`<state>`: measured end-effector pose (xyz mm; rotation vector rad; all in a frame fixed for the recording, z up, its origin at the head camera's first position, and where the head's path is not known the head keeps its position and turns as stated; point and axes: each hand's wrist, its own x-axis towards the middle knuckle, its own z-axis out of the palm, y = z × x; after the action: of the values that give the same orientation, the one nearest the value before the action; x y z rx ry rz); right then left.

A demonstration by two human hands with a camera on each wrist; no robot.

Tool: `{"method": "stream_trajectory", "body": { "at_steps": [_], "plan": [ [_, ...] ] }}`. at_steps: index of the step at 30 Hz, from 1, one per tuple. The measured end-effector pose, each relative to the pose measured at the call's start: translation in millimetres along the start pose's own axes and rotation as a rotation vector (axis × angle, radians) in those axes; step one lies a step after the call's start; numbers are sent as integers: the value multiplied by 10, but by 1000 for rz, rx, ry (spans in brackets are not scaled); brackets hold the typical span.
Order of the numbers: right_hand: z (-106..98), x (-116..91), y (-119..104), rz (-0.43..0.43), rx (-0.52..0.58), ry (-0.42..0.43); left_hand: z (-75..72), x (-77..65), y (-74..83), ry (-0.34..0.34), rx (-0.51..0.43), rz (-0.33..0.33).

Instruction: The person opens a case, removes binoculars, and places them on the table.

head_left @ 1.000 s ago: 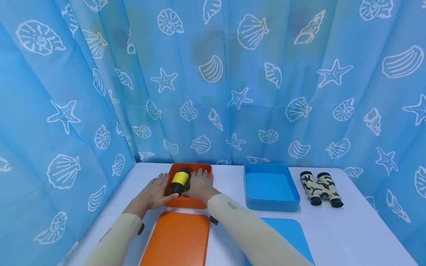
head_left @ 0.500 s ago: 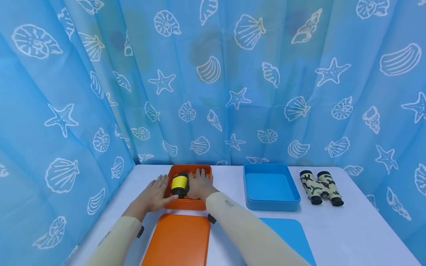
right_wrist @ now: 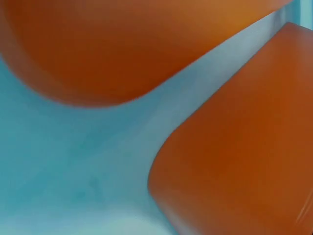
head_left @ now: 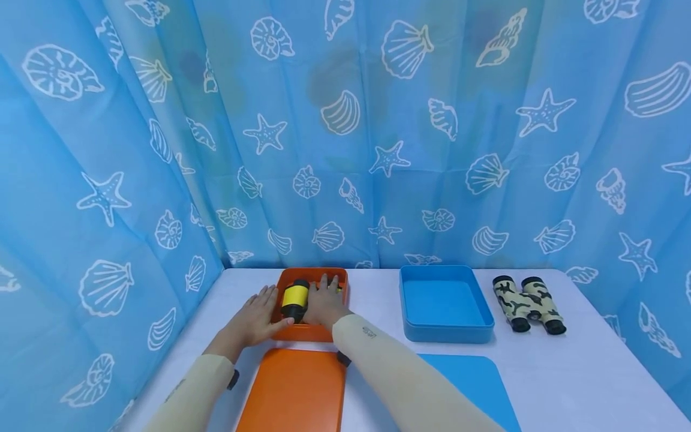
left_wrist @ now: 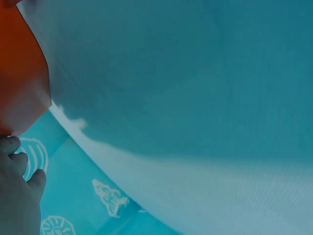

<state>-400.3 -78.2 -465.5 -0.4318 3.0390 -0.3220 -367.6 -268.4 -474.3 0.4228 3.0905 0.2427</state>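
Yellow-and-black binoculars lie in an orange tray at 11 o'clock; the right hand cups them, the left hand lies spread beside. Seemingly light, rigid plastic; grip across both barrels.

White worktop, blue shell-print curtain at its 9, 12 and 3 o'clock edges. On it: orange box at 11 o'clock, orange lid flat just below it at 7 o'clock. Blue box at 12 to 1 o'clock, blue lid flat at 5 o'clock. Camo binoculars at 2 o'clock, just beside the blue box.
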Motion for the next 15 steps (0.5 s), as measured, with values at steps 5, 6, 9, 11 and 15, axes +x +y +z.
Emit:
{"method": "stream_trajectory", "body": {
  "at_steps": [5,6,9,11,15],
  "plan": [
    [-7,-10,16,-19,-41,10,42,-7,1,6,-17,-2],
    [-9,-6,23,-27,-50,14,47,-9,3,6,-19,-2],
    [-21,23,43,-58,-95,13,53,2,-2,8,-10,-3],
    [-31,46,52,-68,-122,0,50,10,-8,7,-2,-2],
    [-52,44,44,-45,-106,-46,43,11,-18,5,6,-4]
  ]
}}
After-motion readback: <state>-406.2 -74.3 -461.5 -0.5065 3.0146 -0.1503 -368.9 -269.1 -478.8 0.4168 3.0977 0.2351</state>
